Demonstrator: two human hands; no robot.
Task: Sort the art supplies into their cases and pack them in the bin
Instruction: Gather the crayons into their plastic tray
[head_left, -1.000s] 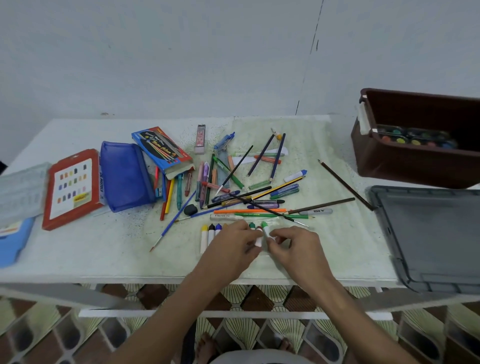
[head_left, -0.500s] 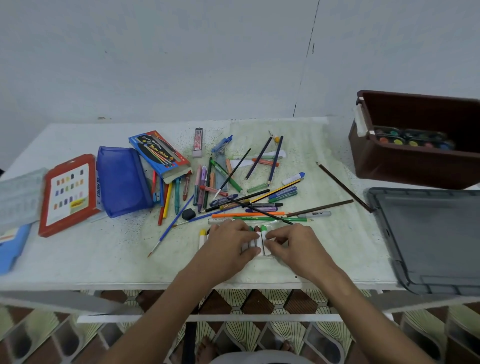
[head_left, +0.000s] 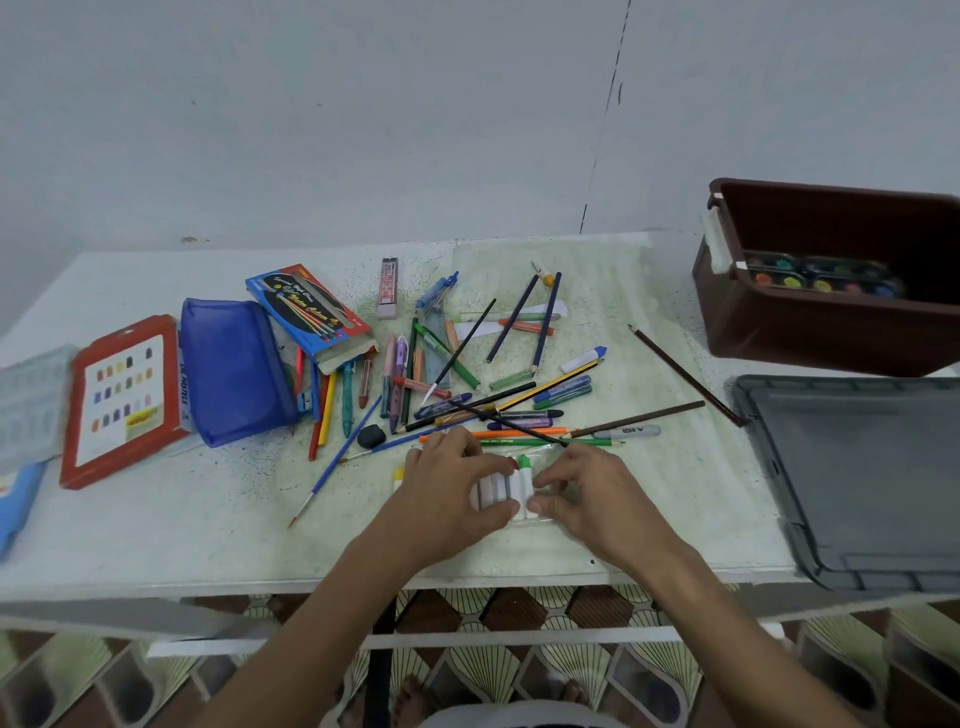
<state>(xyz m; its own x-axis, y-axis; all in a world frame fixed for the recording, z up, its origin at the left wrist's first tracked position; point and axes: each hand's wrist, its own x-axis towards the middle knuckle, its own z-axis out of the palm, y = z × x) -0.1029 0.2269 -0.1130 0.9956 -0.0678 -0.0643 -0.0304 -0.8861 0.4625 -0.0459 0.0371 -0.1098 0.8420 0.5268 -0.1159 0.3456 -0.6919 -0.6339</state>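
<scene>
A row of white-bodied markers (head_left: 514, 488) lies in a clear sleeve near the table's front edge. My left hand (head_left: 452, 493) covers most of the row, its fingers curled over the markers. My right hand (head_left: 587, 499) pinches the row's right end, beside a green-capped marker (head_left: 524, 462). Behind them a scattered heap of pencils, brushes and pens (head_left: 467, 384) spreads over the table. A brown bin (head_left: 810, 332) with a paint palette (head_left: 821, 278) inside stands at the back right.
A grey lid (head_left: 862, 478) lies at the right edge. A blue zip pouch (head_left: 234, 369), a blue pencil box (head_left: 306, 312) and a red pastel case (head_left: 119, 400) sit at the left. A black eraser (head_left: 371, 436) rests near the heap.
Both hands have slid closer over the marker row; my left hand now covers more of the markers, hiding the black and blue caps on the left.
</scene>
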